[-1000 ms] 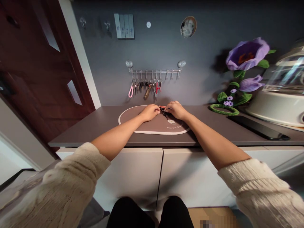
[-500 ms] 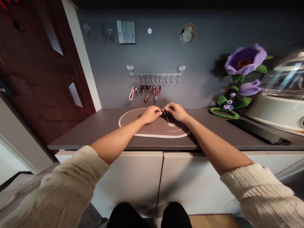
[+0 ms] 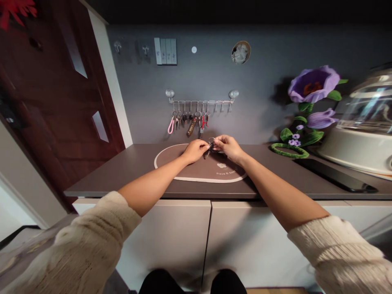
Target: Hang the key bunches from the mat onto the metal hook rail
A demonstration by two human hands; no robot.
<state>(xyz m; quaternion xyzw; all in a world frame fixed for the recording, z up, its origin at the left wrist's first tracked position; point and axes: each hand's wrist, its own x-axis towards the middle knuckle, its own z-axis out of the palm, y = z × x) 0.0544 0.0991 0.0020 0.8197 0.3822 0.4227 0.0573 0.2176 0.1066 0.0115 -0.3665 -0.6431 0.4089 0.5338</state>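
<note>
A small bunch of keys (image 3: 210,148) on a metal ring is held between my two hands, just above a brown oval mat with a pale rim (image 3: 196,180). My left hand (image 3: 196,150) pinches the bunch from the left side. From the right, my right hand (image 3: 228,146) pinches it near the ring, its fingertips close to the left ones. Part of the bunch is hidden behind the fingers. Behind the hands, a hook rail (image 3: 200,102) on the wall carries several key rings, among them a pink loop (image 3: 170,125) and a brown tag (image 3: 192,127).
A black phone (image 3: 335,175) lies on the countertop (image 3: 101,179) at the right. Behind it stand a purple flower ornament (image 3: 314,85) and a white appliance with a clear cover (image 3: 357,147). A dark red door (image 3: 58,102) is at the left.
The view has tilted upward a little. Both hands keep hold of the key bunch; the keys have turned, hanging lower left now, and the ring shows above the fingertips.
</note>
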